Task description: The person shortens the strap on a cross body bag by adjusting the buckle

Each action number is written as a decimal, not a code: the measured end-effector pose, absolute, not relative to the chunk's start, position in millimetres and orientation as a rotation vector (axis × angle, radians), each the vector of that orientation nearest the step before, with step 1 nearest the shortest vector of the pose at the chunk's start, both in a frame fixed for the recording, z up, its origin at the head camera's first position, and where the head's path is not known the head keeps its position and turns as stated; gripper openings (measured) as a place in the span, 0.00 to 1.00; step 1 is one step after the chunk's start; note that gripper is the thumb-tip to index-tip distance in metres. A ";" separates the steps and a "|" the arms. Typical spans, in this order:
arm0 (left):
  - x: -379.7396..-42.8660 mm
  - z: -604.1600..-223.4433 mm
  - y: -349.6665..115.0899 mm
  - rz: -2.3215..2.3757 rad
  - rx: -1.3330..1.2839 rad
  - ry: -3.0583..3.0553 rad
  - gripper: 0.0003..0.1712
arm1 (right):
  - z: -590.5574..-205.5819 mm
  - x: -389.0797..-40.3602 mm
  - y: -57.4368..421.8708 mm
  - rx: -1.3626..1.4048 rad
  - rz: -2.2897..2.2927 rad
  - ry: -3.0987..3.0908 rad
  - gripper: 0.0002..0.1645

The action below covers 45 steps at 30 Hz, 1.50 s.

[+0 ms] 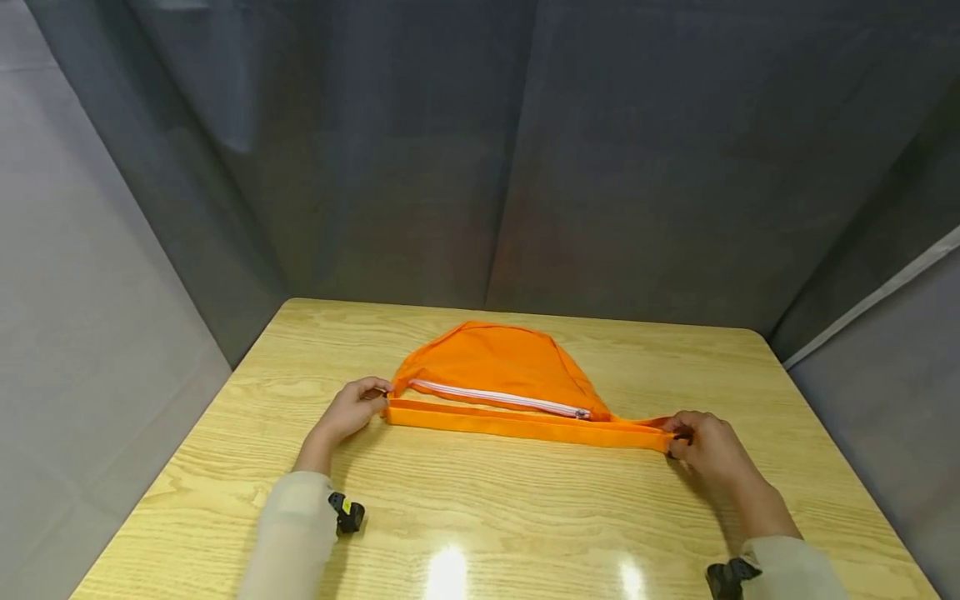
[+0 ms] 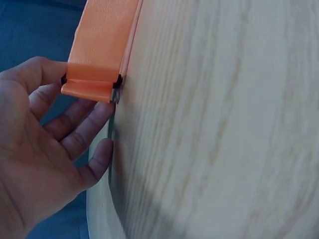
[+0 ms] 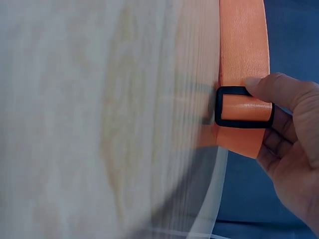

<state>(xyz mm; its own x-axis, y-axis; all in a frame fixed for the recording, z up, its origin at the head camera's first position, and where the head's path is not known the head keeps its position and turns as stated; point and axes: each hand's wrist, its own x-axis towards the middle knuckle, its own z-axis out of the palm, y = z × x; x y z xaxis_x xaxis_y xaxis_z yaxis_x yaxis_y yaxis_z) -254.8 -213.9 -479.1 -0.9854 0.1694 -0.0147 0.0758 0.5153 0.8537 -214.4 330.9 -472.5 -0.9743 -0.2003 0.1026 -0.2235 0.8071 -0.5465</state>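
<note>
An orange waist bag with a white zipper lies flat on the table, its curved side away from me. Along its near side runs the orange strap, stretched straight between my hands. My left hand pinches the strap's left end, where a black fitting shows at the fold in the left wrist view. At the other end my right hand grips the strap by a black slider buckle, thumb on top and fingers behind the webbing.
The wooden table has rounded far corners. Dark grey curtains hang behind it, with lighter grey panels at the sides. Black wrist cameras sit on both pale sleeves.
</note>
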 end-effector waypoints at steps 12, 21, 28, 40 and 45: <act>-244.5 -471.6 -208.9 1.541 0.282 2.569 0.16 | -478.9 -221.0 338.2 0.314 0.942 -2.914 0.10; -248.7 -486.4 -211.3 1.556 0.244 2.581 0.16 | -478.4 -217.7 336.8 0.302 0.912 -2.903 0.10; -236.0 -481.8 -206.2 1.519 0.221 2.618 0.19 | -474.8 -207.7 333.9 0.283 0.955 -2.889 0.15; -191.0 -455.2 -211.0 1.173 0.386 3.166 0.21 | -451.9 -182.7 315.1 0.406 0.569 -2.698 0.23; -166.8 -444.2 -215.0 0.708 0.365 3.449 0.32 | -445.0 -174.4 318.1 0.308 0.382 -2.811 0.34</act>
